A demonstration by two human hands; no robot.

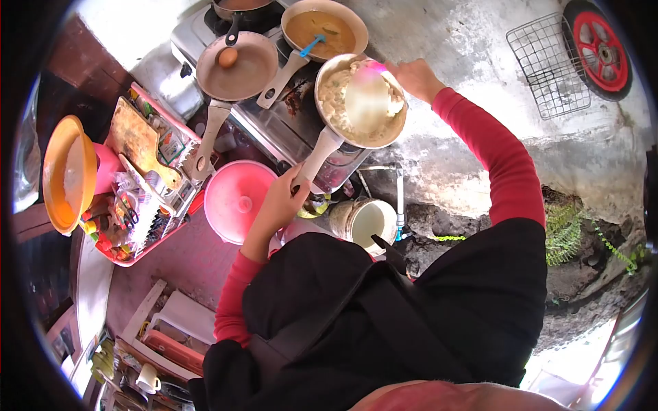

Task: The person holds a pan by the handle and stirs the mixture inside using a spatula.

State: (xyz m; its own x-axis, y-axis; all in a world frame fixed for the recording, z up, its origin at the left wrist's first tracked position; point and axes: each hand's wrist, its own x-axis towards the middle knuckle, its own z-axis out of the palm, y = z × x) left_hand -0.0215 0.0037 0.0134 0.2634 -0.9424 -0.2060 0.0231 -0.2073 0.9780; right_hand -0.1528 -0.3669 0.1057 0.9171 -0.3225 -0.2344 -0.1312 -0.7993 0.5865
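Observation:
My left hand point(284, 198) is wrapped round the light handle of a frying pan point(321, 159). Pale, lumpy food point(334, 96) fills much of this pan. My right hand point(415, 79) is at the pan's upper right rim with its fingers closed. Beside those fingers, a pale, oval-looking utensil point(367, 103) with a pinkish end lies over the food; glare blurs it, so its exact kind is unclear. Just behind stands a pan of orange-brown liquid point(315, 31) with a blue utensil point(312, 45) in it. To the left, another pan point(250, 72) holds a brown egg point(227, 57).
The pans are on or over a metal stove point(264, 140). A pink round lid or basin point(236, 198) and a white bucket point(370, 222) stand near my body. Leftward are a crowded dish rack point(154, 236), a cutting board point(133, 137) and an orange basin point(68, 175).

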